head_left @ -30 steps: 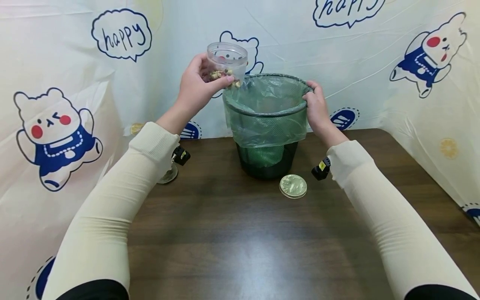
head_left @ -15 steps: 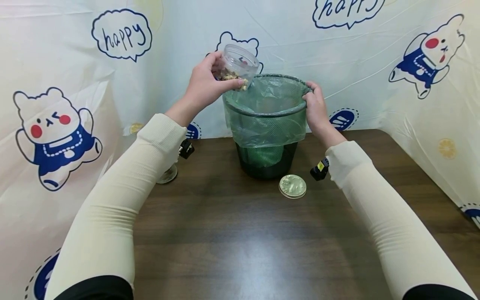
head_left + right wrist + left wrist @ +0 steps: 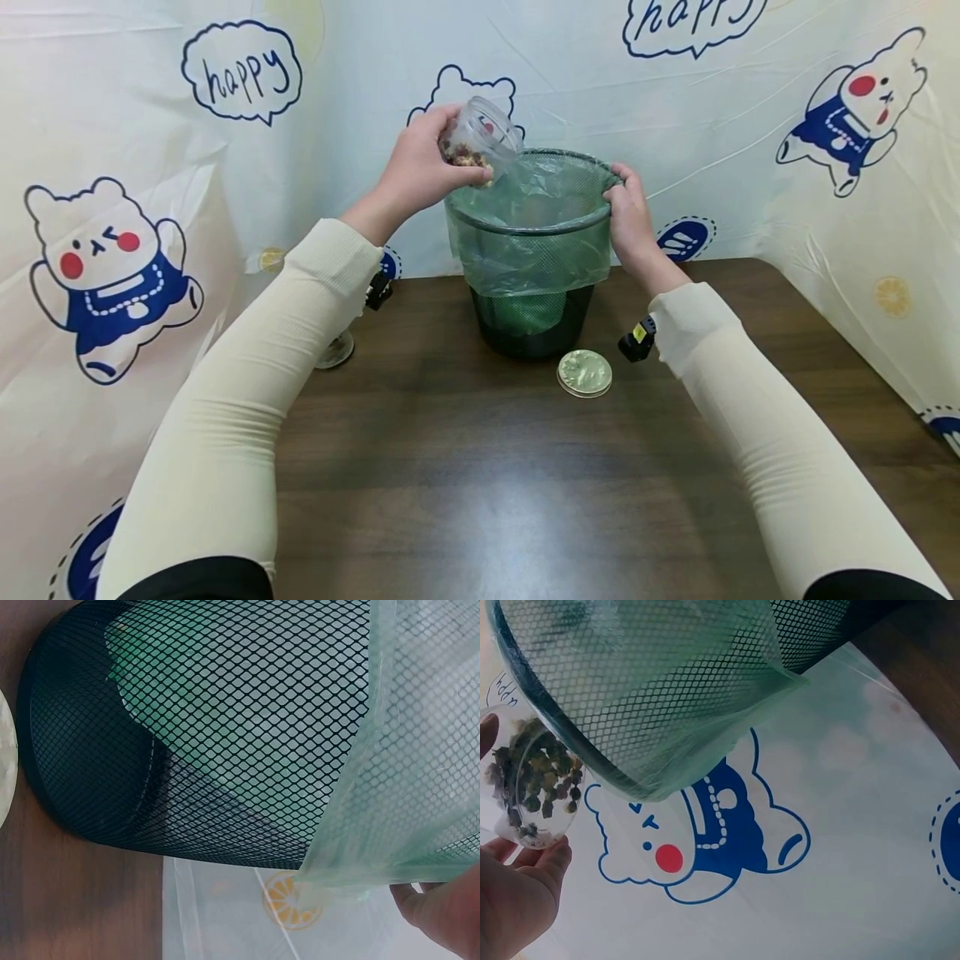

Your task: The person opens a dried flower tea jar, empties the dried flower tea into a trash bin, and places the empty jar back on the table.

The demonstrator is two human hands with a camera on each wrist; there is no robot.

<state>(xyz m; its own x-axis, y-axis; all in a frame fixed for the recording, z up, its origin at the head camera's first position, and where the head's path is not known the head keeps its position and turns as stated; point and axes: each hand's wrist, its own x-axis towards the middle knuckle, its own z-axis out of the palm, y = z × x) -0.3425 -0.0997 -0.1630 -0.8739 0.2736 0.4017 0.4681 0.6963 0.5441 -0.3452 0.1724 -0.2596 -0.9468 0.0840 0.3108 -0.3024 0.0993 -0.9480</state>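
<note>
My left hand [image 3: 423, 167] grips a clear plastic jar [image 3: 486, 133], tilted with its open mouth toward the right, at the left rim of a mesh trash can. Small dried pieces, like dried flower buds [image 3: 546, 776], lie inside the jar against its lower side. The black mesh trash can [image 3: 536, 321] stands upright at the back of the table, lined with a green plastic bag [image 3: 532, 262] folded over its rim. My right hand [image 3: 632, 212] pinches the rim and bag on the right side, thumb on the near side.
A round, shiny lid [image 3: 584, 372] lies on the brown wooden table [image 3: 480, 483] in front of the can. Partly behind my left sleeve is a clear round object [image 3: 337, 350]. A printed curtain [image 3: 360, 100] hangs close behind the can.
My left hand has moved right with the jar and tipped it from nearly upright toward the can's opening. The right hand keeps its place on the rim.
</note>
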